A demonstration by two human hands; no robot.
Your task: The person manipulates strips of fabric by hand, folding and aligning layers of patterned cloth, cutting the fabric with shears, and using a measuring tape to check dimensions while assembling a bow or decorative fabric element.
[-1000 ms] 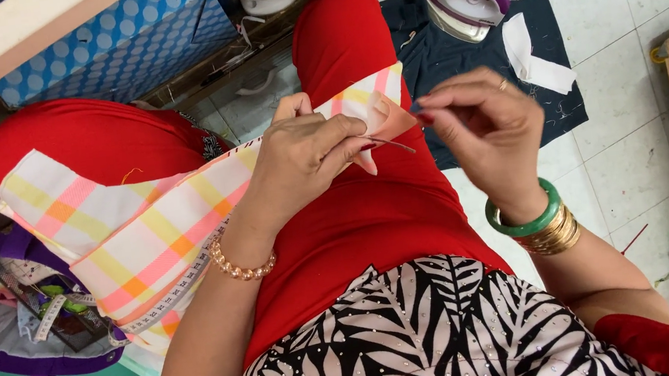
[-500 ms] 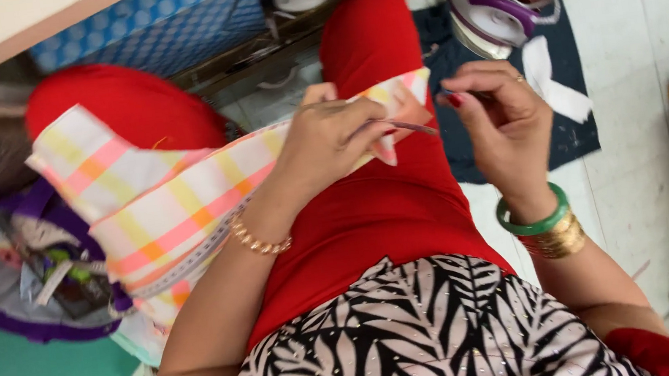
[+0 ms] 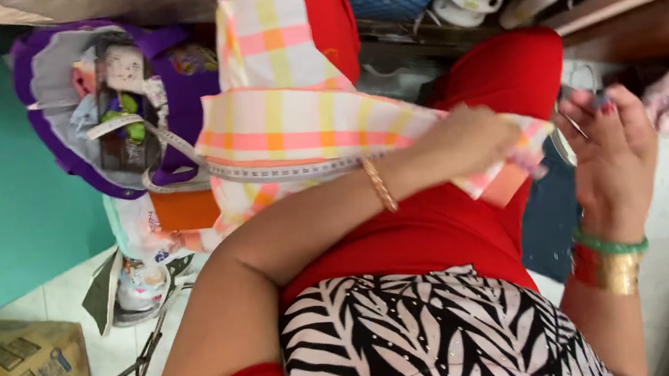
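Head view: my left hand (image 3: 465,140) grips the checked pink-and-yellow cloth (image 3: 302,132) draped across my red-clad lap. My right hand (image 3: 610,150) pinches a thin needle (image 3: 574,126) between fingertips, just beside the cloth's edge. A purple bag (image 3: 56,103) lies well apart on my left.

— What have you got in your hands?

— Your left hand (image 3: 465,142) grips a checked cloth (image 3: 301,124), pale with pink, yellow and orange bands. It's draped over your red-clad knee and folds across your lap, its end bunched under your fingers.

— And the other?

— Your right hand (image 3: 610,150) pinches a thin needle (image 3: 574,126) just beside the cloth's end; it's blurred.
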